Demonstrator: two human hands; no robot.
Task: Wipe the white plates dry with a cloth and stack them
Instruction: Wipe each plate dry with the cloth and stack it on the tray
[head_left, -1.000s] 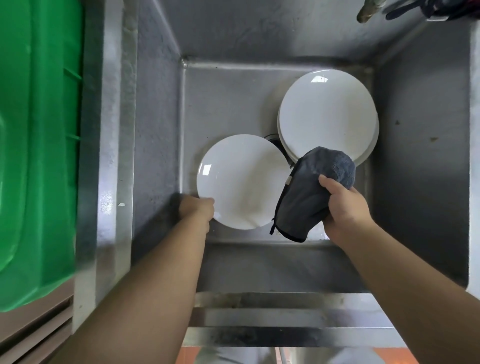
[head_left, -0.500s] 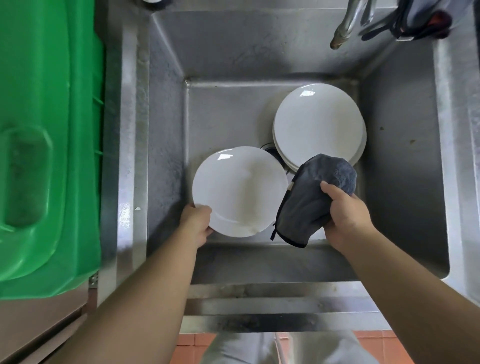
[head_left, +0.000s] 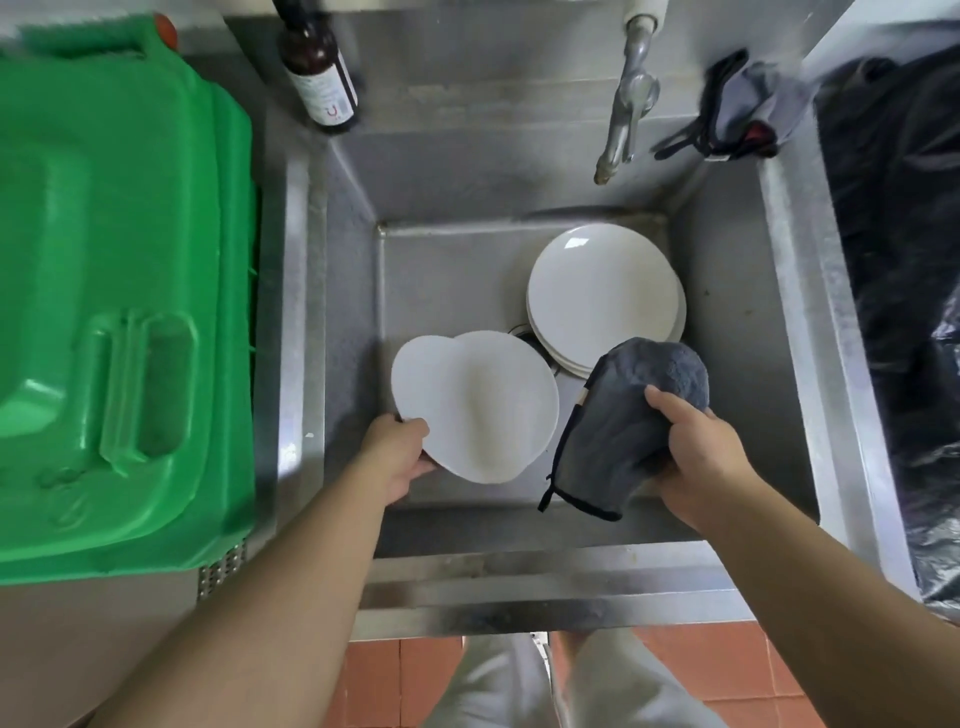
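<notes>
Steel sink (head_left: 727, 322) holds stacked white plates (head_left: 602, 291).

Green plastic bin (head_left: 119, 312) left of steel sink (head_left: 753, 364), brown bottle (head_left: 319, 73), tap (head_left: 626, 104) behind.

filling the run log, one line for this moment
left hand: holds white plate | right hand: holds grey cloth | plate stack: in sink

white plates (head_left: 602, 291), grey cloth (head_left: 634, 415), green bin (head_left: 114, 291)
</notes>
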